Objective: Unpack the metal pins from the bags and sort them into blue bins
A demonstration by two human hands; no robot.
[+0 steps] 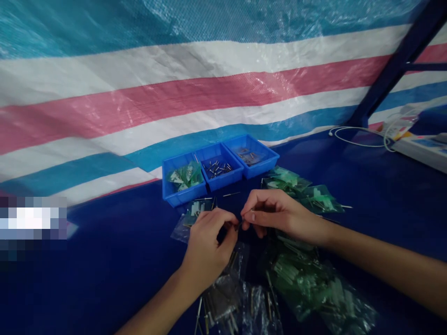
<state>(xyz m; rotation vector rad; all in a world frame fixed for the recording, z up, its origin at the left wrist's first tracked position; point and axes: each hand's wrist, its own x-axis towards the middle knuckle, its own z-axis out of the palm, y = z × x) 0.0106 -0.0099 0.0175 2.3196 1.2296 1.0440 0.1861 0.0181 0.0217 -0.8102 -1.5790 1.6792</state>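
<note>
My left hand [213,239] and my right hand [270,214] meet over the middle of the table, fingertips almost touching. Both are pinched closed around something small, thin and dark between them, too small to name. Below my left hand lie clear plastic bags [226,293] with thin metal rods inside. Green-tinted bags [310,279] of pale, slim pieces spread beneath my right forearm. Just beyond my left hand is another small bag [195,209]. A single thin rod [232,194] rests on the table between my hands and the bins.
Three blue bins stand in a row: the left bin [185,197] holds a green bag, the middle bin [225,181] loose metal pins, the right bin [263,167] a clear bag of small parts. Striped sheeting [209,93] hangs behind. A white cable [359,143] and white device [424,151] sit far right.
</note>
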